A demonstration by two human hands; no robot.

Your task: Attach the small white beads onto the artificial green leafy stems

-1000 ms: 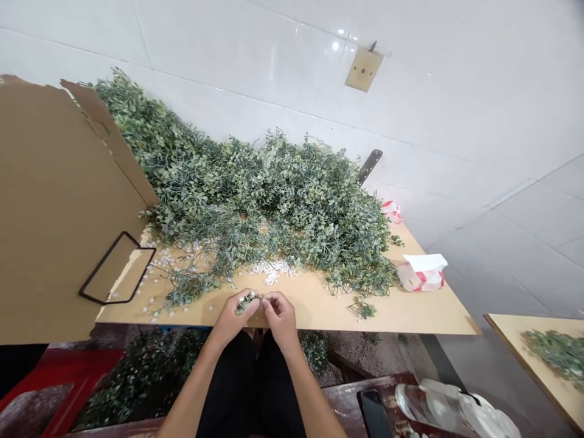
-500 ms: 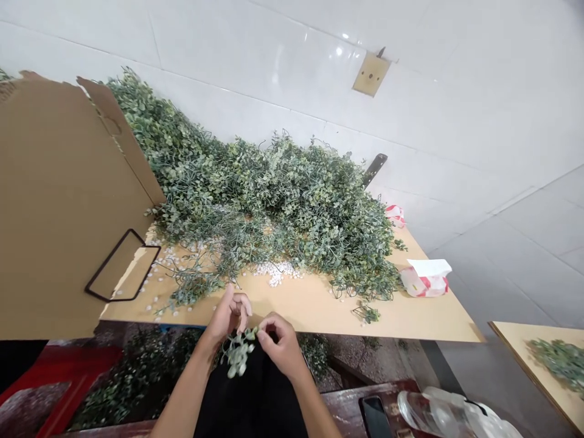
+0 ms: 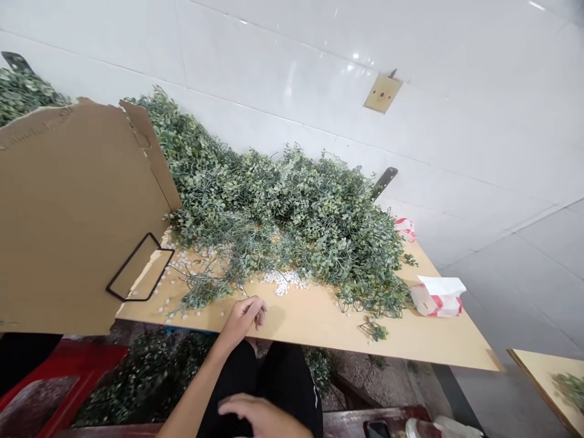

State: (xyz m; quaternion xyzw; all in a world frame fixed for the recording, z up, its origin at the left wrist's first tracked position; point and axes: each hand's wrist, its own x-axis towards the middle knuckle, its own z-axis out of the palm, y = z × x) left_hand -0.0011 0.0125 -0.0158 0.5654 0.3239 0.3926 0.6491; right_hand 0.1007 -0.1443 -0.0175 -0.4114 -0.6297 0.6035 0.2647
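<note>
My left hand (image 3: 249,315) is over the front edge of the board table, its fingers curled together. What they hold, if anything, is hidden or too small to make out. Low over my lap, my right hand (image 3: 262,417) is blurred, its fingers stretched to the left, with nothing visible in them. Just beyond the left hand lie small white beads (image 3: 285,281) in a loose heap. A bundle of thin green artificial sprigs (image 3: 207,289) rests to its left. Behind these rises a large pile of artificial leafy sprigs (image 3: 292,201). One small sprig (image 3: 375,330) lies apart at the right front.
A cardboard sheet (image 3: 77,219) with a black wire frame (image 3: 137,267) stands at the left. A red-and-white tissue pack (image 3: 437,298) lies on the table's right end. Below are a red stool (image 3: 68,365), more greenery (image 3: 146,383) and a phone (image 3: 378,429).
The sprig held between my hands is out of sight. My left hand has moved forward and right over the table edge; my right hand has dropped back over my lap. The view has shifted slightly.
</note>
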